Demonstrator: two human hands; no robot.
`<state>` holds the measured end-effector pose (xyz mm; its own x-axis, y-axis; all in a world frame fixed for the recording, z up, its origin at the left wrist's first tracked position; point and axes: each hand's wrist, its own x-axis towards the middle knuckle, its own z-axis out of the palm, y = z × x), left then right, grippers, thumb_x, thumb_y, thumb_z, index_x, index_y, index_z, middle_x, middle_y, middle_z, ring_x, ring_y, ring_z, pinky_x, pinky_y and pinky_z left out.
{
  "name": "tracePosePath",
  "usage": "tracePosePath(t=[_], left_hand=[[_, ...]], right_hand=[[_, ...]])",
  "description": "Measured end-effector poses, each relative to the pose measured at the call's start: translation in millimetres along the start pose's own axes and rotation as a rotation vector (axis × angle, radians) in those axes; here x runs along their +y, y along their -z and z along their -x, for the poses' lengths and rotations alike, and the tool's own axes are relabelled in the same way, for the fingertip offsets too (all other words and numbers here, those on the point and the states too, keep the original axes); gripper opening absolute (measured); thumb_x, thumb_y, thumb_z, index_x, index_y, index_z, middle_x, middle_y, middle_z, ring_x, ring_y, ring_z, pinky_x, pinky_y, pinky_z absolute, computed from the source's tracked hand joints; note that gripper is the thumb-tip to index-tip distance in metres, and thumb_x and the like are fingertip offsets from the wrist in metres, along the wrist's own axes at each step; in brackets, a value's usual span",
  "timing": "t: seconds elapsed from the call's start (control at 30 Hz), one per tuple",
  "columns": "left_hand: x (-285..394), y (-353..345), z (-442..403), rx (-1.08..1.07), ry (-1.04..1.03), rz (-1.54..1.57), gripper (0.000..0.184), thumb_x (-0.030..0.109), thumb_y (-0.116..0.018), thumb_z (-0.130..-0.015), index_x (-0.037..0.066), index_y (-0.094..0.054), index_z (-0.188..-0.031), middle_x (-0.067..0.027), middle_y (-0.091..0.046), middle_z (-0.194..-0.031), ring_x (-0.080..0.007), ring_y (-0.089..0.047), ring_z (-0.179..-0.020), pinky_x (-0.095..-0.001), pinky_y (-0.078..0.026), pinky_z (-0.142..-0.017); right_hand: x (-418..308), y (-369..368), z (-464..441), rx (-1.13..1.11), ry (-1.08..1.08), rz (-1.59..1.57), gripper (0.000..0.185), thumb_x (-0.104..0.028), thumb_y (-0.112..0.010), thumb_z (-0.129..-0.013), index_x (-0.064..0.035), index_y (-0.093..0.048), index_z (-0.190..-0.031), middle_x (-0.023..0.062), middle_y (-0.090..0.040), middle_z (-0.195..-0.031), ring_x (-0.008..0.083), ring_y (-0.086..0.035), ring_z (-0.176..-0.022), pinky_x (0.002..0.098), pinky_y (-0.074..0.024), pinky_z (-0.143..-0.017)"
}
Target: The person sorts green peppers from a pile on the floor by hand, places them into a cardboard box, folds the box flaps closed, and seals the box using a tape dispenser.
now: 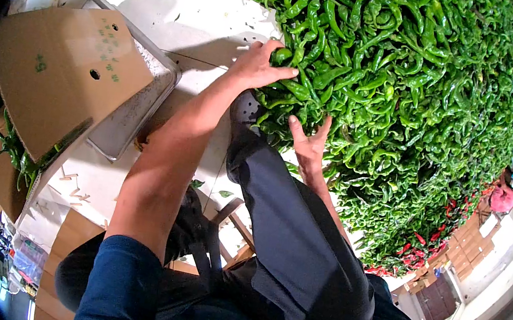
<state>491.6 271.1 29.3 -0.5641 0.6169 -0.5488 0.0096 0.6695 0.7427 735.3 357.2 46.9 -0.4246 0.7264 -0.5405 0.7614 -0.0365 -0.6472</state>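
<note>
Peppers [379,66] lie massed on the floor [209,2], probably light, slick, firm but easily snapped; best scooped from beneath at their edge, where left hand [257,68] and right hand [311,149] spread, each grip wide.

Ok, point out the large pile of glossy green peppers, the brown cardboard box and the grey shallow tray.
Large pile of glossy green peppers [399,107], head view: middle of the heap.
Brown cardboard box [67,73], head view: its broad flap.
Grey shallow tray [131,119], head view: its inner floor.
</note>
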Motion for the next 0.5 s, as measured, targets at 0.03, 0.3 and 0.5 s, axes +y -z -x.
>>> tracePosePath(t=[0.03,0.3,0.5], left_hand=[[-3.8,-6.7,1.9,0.012,-0.013,-0.042,0.086,0.062,-0.08,-0.077,0.013,-0.053,-0.142,-0.0257,-0.057,-0.139,-0.0378,-0.056,-0.13,-0.0453,-0.042,-0.111],[9.9,-12.1,15.7,-0.133,-0.069,-0.019,0.087,0.061,-0.079,-0.079,0.023,-0.047,-0.151,-0.0263,-0.053,-0.144,-0.0397,-0.054,-0.132,-0.0458,-0.043,-0.112],[20.0,-26.8,17.0,0.013,0.01,0.027,0.086,0.072,-0.073,-0.078,0.019,-0.054,-0.143,-0.0262,-0.066,-0.125,-0.0402,-0.063,-0.12,-0.0478,-0.048,-0.103]], right_hand=[[4.2,0.8,-1.2,0.001,-0.011,-0.018,0.138,-0.06,-0.085,-0.074,0.0083,-0.002,-0.159,0.0428,-0.023,-0.155,0.0487,-0.027,-0.148,0.045,-0.0251,-0.122],[22.1,-1.0,2.7,-0.004,0.122,-0.11,0.134,-0.055,-0.086,-0.077,0.0079,0.0,-0.159,0.0399,-0.026,-0.155,0.0482,-0.032,-0.145,0.0453,-0.0294,-0.12],[12.6,-5.5,23.1,-0.119,-0.007,-0.053,0.13,-0.054,-0.082,-0.082,0.0046,0.003,-0.16,0.0357,-0.028,-0.157,0.0391,-0.033,-0.146,0.0437,-0.027,-0.121]])
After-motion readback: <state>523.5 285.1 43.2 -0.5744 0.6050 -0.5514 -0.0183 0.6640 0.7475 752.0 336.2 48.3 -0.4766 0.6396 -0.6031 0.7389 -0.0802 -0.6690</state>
